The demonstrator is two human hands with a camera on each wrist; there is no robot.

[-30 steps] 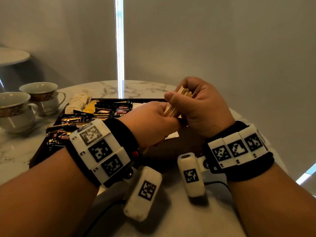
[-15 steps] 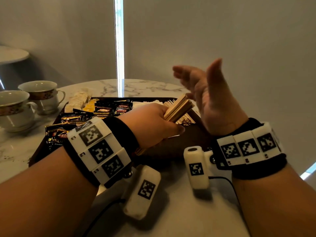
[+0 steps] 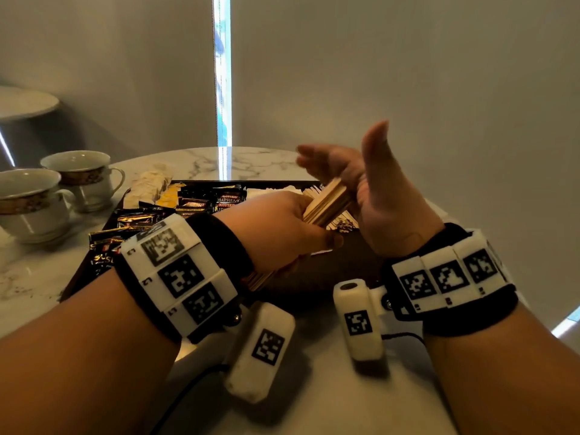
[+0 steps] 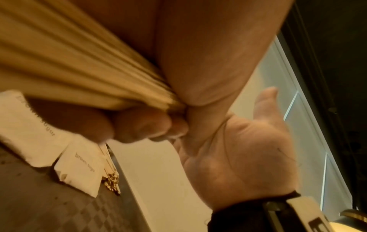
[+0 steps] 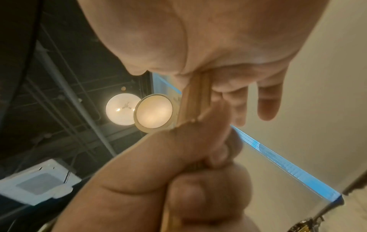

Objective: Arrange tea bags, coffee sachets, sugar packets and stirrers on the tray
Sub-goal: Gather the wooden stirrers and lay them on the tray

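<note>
Left hand grip clutching stirrers, right hand flat, marble table, grey wall.

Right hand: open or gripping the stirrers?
Open. The right hand has straight fingers and a raised thumb, its palm flat against the end of the stirrers. The left hand holds the bundle.

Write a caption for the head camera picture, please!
Left hand grips a bundle of wooden stirrers against the open right hand above the tray.
</note>
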